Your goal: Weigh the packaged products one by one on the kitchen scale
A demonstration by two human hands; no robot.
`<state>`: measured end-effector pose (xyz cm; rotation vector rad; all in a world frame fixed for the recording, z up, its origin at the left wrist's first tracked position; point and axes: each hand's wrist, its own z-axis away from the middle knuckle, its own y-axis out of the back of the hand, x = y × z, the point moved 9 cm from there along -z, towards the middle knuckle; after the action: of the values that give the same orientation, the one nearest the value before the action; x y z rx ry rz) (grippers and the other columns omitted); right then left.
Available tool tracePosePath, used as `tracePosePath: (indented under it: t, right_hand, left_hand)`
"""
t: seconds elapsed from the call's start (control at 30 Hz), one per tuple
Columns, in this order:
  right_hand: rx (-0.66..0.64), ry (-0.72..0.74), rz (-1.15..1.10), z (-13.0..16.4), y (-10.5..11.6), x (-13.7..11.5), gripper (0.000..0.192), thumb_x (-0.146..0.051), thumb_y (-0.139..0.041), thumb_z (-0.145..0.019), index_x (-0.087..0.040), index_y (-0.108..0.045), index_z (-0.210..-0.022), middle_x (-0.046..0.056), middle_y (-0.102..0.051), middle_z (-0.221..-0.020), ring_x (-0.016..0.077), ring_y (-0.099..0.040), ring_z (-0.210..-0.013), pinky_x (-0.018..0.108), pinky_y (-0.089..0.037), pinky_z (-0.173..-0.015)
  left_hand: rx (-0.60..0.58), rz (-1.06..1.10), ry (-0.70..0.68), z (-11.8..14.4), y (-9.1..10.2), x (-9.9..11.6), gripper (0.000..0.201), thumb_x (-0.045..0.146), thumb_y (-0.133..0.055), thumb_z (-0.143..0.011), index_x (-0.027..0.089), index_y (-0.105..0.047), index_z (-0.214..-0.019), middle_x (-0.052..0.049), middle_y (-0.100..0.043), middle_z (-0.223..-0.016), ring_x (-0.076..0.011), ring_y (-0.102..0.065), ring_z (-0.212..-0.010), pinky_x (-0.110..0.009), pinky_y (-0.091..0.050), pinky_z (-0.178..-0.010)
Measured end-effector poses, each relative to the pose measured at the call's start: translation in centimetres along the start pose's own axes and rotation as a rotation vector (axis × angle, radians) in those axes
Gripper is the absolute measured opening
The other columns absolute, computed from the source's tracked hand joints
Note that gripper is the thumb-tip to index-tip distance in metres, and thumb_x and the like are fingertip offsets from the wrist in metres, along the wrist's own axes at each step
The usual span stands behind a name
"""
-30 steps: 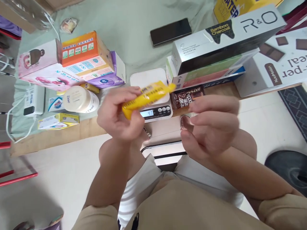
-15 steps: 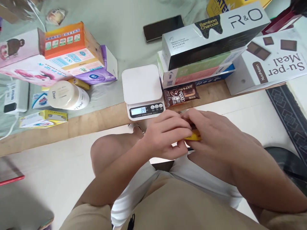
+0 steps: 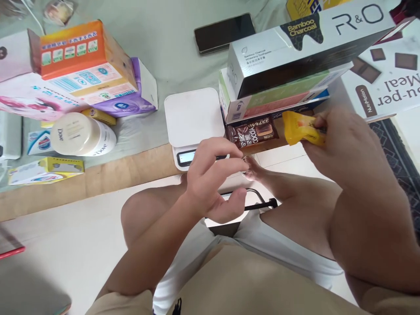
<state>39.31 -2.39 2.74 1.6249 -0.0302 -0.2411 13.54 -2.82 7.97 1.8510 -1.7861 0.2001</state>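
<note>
Between the thumb and fingers of my right hand point(image 3: 344, 148) is a small yellow snack packet point(image 3: 300, 127), held up beside the stacked boxes. My left hand point(image 3: 216, 181) has its fingers apart with nothing in them, just in front of the white kitchen scale point(image 3: 193, 116). That hand covers the scale's buttons and part of its display point(image 3: 187, 157); nothing lies on the weighing plate. A brown cocoa snack packet point(image 3: 252, 131) rests on the wooden edge, right of the scale.
On the right stand a toothpaste box point(image 3: 262, 65) on other boxes and a Su-per Meal box point(image 3: 390, 78). A phone point(image 3: 225, 33) lies behind the scale. At left are a Dove jar point(image 3: 83, 134), an orange tissue pack point(image 3: 74, 52) and a yellow-white box point(image 3: 46, 170).
My hands have come apart. The right one has moved right and forward with the yellow packet, while the left has let go and spread its fingers. The camera view has shifted slightly.
</note>
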Motion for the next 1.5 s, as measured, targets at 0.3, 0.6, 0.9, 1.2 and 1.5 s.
tracePosePath:
  t: [0.3, 0.6, 0.9, 1.2, 1.5]
  right_hand:
    - [-0.019, -0.037, 0.053, -1.2, -3.5, 0.0, 0.028, -0.010, -0.047, -0.076, -0.020, -0.047, -0.102, 0.014, -0.067, -0.107, 0.0269, -0.059, -0.105, 0.042, -0.045, -0.097]
    - [-0.065, -0.034, 0.013, -0.6, -3.4, -0.8, 0.032, -0.022, -0.053, -0.076, -0.021, -0.051, -0.109, 0.018, -0.052, -0.132, 0.0322, -0.051, -0.125, 0.051, -0.045, -0.112]
    - [-0.232, -0.292, 0.060, 0.7, -2.8, 1.5, 0.031, -0.042, -0.057, -0.076, -0.026, -0.054, -0.103, 0.007, -0.055, -0.105, 0.0184, -0.048, -0.075, 0.038, -0.043, -0.072]
    - [-0.121, -0.242, -0.070, 0.8, -0.9, -0.3, 0.021, -0.040, -0.057, -0.076, -0.023, -0.048, -0.082, 0.005, -0.061, -0.084, 0.0183, -0.051, -0.072, 0.032, -0.033, -0.069]
    - [-0.017, 0.413, -0.249, 5.8, -0.8, -15.1, 0.011, -0.029, -0.054, -0.097, -0.021, -0.059, -0.101, 0.008, -0.069, -0.096, 0.0203, -0.065, -0.089, 0.031, -0.047, -0.075]
  left_hand:
    - [-0.032, 0.014, 0.020, -0.1, 0.6, -0.1, 0.015, 0.031, -0.053, -0.087, 0.019, -0.061, -0.090, -0.007, -0.063, -0.085, -0.0182, -0.061, -0.074, -0.038, -0.055, -0.069]
    - [-0.029, 0.011, 0.040, -0.1, 1.5, 0.0, 0.018, 0.035, -0.053, -0.090, 0.019, -0.062, -0.088, -0.006, -0.063, -0.084, -0.0175, -0.061, -0.074, -0.038, -0.054, -0.071]
    - [-0.037, -0.008, 0.050, -0.1, 1.8, -0.3, 0.017, 0.035, -0.053, -0.089, 0.020, -0.061, -0.088, -0.004, -0.063, -0.082, -0.0170, -0.061, -0.071, -0.039, -0.054, -0.070]
    - [0.076, -0.129, -0.016, -0.6, 2.7, -1.5, 0.019, 0.040, -0.052, -0.093, 0.023, -0.059, -0.089, -0.003, -0.062, -0.079, -0.0181, -0.060, -0.069, -0.040, -0.050, -0.061]
    - [0.197, -0.367, 0.474, 2.6, 9.7, -13.1, 0.040, 0.066, -0.051, -0.101, 0.027, -0.061, -0.098, -0.004, -0.065, -0.095, -0.0206, -0.064, -0.093, -0.047, -0.055, -0.081]
